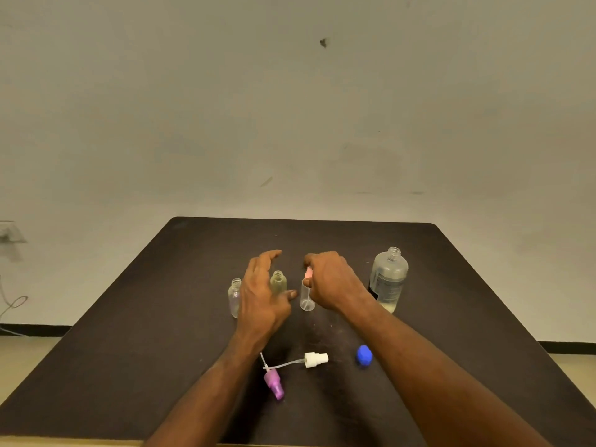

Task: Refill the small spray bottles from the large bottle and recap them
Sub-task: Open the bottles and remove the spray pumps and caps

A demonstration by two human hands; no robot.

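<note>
Three small clear spray bottles stand mid-table: one at the left (234,296), a yellowish one (278,281) behind my left hand, and one (307,300) under my right hand. My right hand (332,280) grips a pink spray cap (308,272) on top of that third bottle. My left hand (263,288) hovers with relaxed, spread fingers between the left two bottles and holds nothing. The large clear bottle (388,279) stands uncapped at the right, with liquid low inside. A white spray cap (315,359), a purple spray cap (274,383) and a blue cap (364,354) lie near me.
The dark table (129,350) stands against a plain wall. A cable and a wall socket (9,235) show at the far left, off the table.
</note>
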